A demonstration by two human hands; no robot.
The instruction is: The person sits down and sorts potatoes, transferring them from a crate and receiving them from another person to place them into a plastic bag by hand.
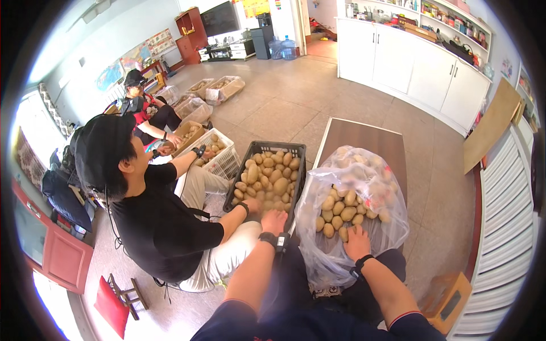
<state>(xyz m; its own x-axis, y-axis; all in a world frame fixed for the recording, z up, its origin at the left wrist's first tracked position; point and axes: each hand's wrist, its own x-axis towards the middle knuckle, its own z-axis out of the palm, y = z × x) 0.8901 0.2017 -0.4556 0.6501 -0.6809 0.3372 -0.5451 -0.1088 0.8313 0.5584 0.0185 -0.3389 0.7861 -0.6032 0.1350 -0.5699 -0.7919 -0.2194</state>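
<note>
My left hand (274, 221) is at the near right corner of a black plastic crate (301, 149) full of potatoes (273, 172). Its fingers reach over the crate's edge; whether they hold anything cannot be told. My right hand (357, 243) has its fingers on a potato (344, 234) at the near side of a clear plastic bag (307, 196). More potatoes (338, 208) lie in the open bag, some seen through its film. The bag rests on a low brown table (362, 134) and hangs over its near end. A co-worker's hand (253, 206) is in the crate, just left of my left hand.
The co-worker in black (166, 221) sits close on the left, beside a white crate (230, 160) of potatoes. Another person (147, 111) sits farther back, by a cardboard box (187, 130). A yellow plastic stool (454, 302) stands at the lower right, a red-seated stool (111, 307) at the lower left.
</note>
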